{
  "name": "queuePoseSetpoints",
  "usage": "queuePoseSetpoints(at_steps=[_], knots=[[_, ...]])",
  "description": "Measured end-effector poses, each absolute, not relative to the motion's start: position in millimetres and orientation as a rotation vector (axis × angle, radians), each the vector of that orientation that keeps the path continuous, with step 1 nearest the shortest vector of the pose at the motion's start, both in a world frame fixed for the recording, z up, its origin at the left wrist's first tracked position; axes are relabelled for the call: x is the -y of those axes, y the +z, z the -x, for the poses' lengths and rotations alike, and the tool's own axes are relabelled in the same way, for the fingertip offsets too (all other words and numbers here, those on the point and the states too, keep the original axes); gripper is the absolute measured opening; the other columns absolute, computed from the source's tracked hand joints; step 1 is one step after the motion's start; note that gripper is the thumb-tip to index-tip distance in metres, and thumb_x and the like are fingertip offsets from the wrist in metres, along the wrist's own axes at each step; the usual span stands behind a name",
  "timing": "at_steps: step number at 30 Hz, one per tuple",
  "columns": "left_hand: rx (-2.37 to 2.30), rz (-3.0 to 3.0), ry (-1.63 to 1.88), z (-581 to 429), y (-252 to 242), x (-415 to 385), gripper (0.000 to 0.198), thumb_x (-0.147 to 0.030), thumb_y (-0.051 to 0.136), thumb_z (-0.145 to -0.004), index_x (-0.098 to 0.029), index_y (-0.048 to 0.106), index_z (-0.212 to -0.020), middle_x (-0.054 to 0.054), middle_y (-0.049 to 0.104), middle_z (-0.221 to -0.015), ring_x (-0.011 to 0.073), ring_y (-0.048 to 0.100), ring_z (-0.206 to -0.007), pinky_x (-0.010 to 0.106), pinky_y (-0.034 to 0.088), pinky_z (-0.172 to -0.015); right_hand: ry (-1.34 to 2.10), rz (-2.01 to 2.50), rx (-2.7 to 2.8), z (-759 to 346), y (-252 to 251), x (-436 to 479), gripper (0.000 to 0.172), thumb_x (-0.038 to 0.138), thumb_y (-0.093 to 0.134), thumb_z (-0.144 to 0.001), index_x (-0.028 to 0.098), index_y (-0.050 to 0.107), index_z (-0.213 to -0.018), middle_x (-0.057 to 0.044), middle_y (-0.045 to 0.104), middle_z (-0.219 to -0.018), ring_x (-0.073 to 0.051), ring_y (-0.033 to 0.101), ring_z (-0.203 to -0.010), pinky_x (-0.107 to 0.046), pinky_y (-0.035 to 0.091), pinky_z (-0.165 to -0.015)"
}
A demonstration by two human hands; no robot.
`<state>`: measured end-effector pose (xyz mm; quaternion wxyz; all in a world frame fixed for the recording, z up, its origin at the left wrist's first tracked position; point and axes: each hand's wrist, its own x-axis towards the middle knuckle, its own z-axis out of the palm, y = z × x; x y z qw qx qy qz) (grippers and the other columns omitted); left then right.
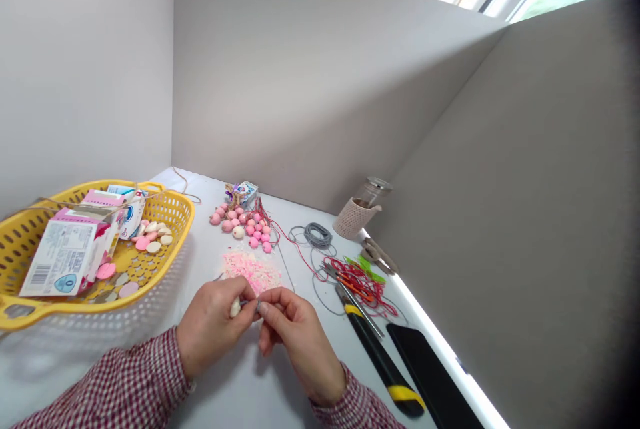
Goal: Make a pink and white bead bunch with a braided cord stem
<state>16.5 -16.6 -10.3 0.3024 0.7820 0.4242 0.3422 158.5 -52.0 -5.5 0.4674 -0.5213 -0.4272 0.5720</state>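
Observation:
My left hand (213,325) pinches a small cream bead (235,308) between thumb and fingers. My right hand (295,335) meets it from the right, fingertips pinched on a thin grey cord or needle end (251,303) at the bead. Both hands hover just above the white table, in front of a patch of tiny pink and white beads (253,270). Further back lies a cluster of larger pink and cream beads (243,223) with red thread (285,235) running from it. Both sleeves are red-checked.
A yellow basket (165,245) at left holds small boxes and flat pink and cream discs. To the right lie a grey cord coil (318,234), red cord (363,285), scissors (350,292), a black-and-yellow tool (383,362), a black phone (430,379), a covered jar (361,209). Grey partition walls enclose the table.

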Motion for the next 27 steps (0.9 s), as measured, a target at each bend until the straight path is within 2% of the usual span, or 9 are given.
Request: queuePoseSetpoints(at_steps=[4,9,16,21,23,27], knots=[[-1.103,-2.085,0.887,-15.9,-9.8,17.5,0.015,-0.023,0.048,-0.078,-0.019,0.058,-0.068,0.001,0.066,-0.066,0.0135,0.057,-0.061,0.022,0.038,-0.060,1.388,1.296,1.048,-158.7,-6.1,52.8,0.023,0.034,0.063,-0.073,0.015,0.053,-0.077,0.006,0.054,-0.047,-0.007,0.049,-0.036,-0.019,0.038,-0.041],[-1.085,-1.966,0.872,-14.9,-9.2,15.0,0.018,-0.030,0.049,-0.079,-0.019,0.059,-0.067,0.000,0.065,-0.065,0.0139,0.056,-0.062,0.023,0.039,-0.062,1.371,1.291,1.052,-159.9,-2.8,53.2,0.024,0.036,0.061,-0.073,0.014,0.053,-0.075,0.001,0.062,-0.063,-0.005,0.049,-0.037,-0.019,0.038,-0.041],[-1.090,-1.677,0.928,-10.8,1.7,9.5,0.025,-0.039,0.052,-0.071,-0.018,0.052,-0.057,-0.003,0.053,-0.056,0.0124,0.048,-0.057,0.022,0.037,-0.057,1.321,1.260,1.063,-167.5,0.6,52.8,0.023,0.036,0.061,-0.075,0.014,0.053,-0.074,-0.001,0.064,-0.071,-0.005,0.050,-0.039,-0.019,0.040,-0.042],[-1.068,-1.596,0.876,-9.7,6.3,9.7,0.027,-0.042,0.052,-0.069,-0.018,0.051,-0.056,-0.004,0.049,-0.052,0.0119,0.045,-0.054,0.023,0.037,-0.056,1.329,1.227,1.062,-169.4,0.4,52.2,0.032,0.043,0.056,-0.078,0.015,0.055,-0.094,-0.006,0.066,-0.084,-0.009,0.057,-0.047,-0.021,0.043,-0.041],[-1.074,-1.587,0.871,-10.2,6.2,10.1,0.027,-0.042,0.052,-0.069,-0.018,0.051,-0.056,-0.004,0.050,-0.053,0.0121,0.046,-0.055,0.023,0.037,-0.057,1.337,1.204,1.076,-167.5,0.7,52.5,0.036,0.046,0.051,-0.081,0.015,0.055,-0.098,-0.007,0.065,-0.084,-0.010,0.058,-0.048,-0.021,0.043,-0.040],[-1.071,-1.631,0.876,-12.0,3.1,11.2,0.025,-0.039,0.053,-0.071,-0.018,0.055,-0.058,-0.003,0.055,-0.056,0.0126,0.048,-0.057,0.023,0.038,-0.059,1.290,1.249,1.157,-161.3,-0.7,53.4,0.032,0.046,0.055,-0.078,0.015,0.055,-0.089,-0.003,0.063,-0.076,-0.009,0.055,-0.045,-0.020,0.041,-0.040]])
